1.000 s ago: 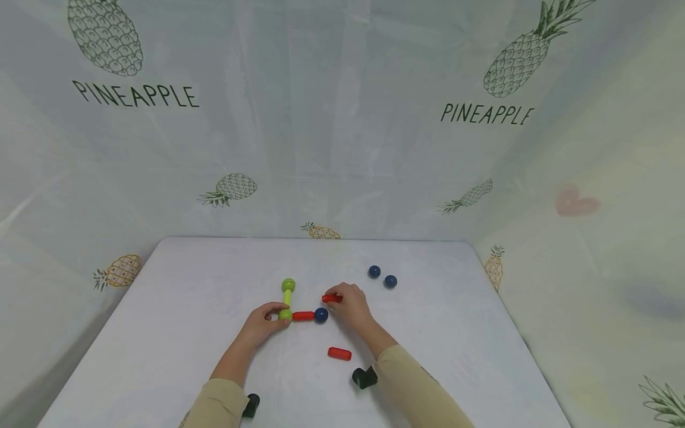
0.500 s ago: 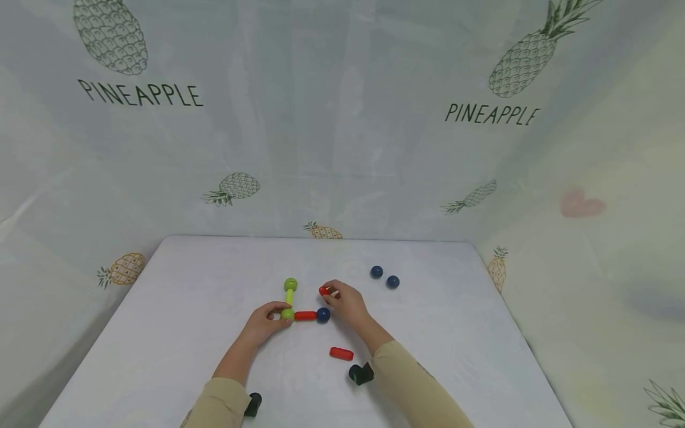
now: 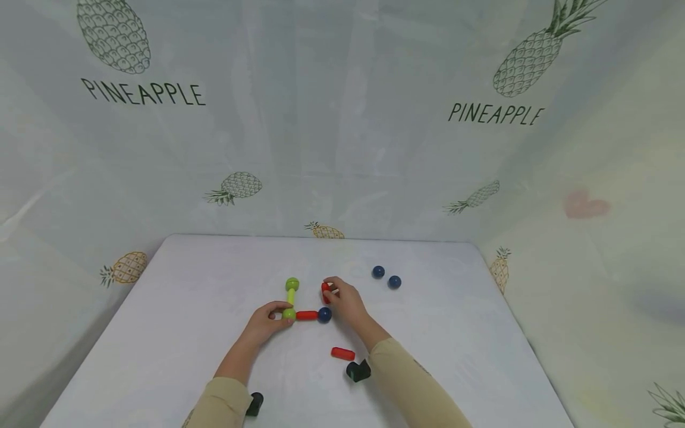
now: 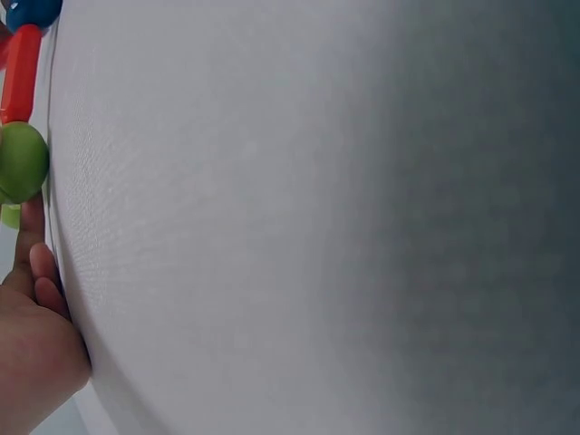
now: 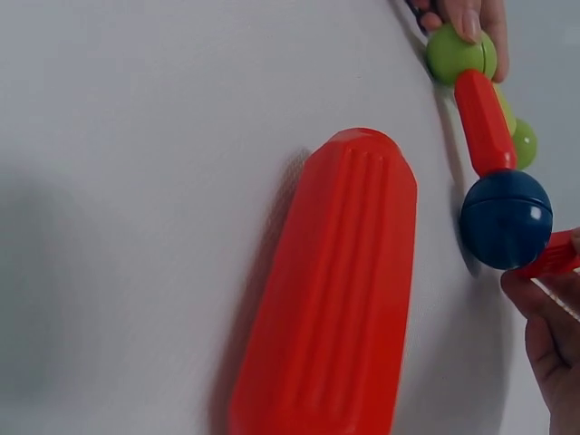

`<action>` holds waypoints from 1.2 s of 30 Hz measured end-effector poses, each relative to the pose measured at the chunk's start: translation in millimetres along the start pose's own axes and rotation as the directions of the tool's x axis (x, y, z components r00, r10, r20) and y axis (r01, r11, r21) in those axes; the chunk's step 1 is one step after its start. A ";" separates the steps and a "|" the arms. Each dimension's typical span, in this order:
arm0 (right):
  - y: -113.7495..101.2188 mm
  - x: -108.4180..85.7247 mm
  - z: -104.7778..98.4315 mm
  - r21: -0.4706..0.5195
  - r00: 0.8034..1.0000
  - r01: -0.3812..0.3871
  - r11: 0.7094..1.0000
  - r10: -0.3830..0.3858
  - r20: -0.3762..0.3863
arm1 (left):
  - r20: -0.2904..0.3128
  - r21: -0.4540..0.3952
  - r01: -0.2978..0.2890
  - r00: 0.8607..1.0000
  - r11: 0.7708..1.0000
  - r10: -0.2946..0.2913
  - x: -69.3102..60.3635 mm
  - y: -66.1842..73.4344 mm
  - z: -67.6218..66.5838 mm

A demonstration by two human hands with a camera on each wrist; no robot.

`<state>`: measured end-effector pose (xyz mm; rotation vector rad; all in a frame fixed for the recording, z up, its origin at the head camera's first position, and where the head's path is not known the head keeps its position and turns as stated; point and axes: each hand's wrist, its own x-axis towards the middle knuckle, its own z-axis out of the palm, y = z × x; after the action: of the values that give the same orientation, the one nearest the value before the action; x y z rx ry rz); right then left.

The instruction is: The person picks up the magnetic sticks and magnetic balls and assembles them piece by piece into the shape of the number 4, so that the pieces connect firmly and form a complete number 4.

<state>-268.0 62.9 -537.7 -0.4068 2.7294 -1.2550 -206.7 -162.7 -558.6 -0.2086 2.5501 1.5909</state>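
Left hand (image 3: pixel 262 323): I'm pinching a green ball (image 3: pixel 289 314).
Right hand (image 3: pixel 345 298): pinching red rod (image 3: pixel 325 291), 12 o'clock of blue ball (image 3: pixel 324 315).
Loose rod (image 3: pixel 343 353): lying at blue ball's 5 o'clock.

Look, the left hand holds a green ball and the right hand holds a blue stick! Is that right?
Not quite: the stick in the right hand is red, not blue, as the head view shows. The left hand does hold a green ball.

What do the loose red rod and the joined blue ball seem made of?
Loose red rod: probably hard plastic, satin to glossy; its even, moulded-looking grooves suggest it.
Blue ball: likely plastic, glossy by its bright highlights, with a line across it; painted wood is possible.
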 end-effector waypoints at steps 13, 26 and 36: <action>2.2 8.1 9.2 0.026 0.996 -0.082 0.996 0.082 0.029 | 0.001 0.002 0.000 1.000 1.000 0.000 -5.5 8.1 -0.8; 7.8 9.3 12.9 0.038 0.997 -0.070 0.997 0.069 0.024 | -0.004 -0.004 -0.005 1.000 1.000 0.005 -4.4 7.0 -0.1; 6.6 6.3 14.0 0.061 0.996 -0.087 0.994 0.086 0.012 | -0.009 0.014 0.002 1.000 1.000 -0.002 -1.7 2.9 1.2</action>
<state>-272.4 55.0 -551.7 -0.2842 2.6623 -1.3072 -205.5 -160.3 -556.2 -0.2170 2.5658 1.5750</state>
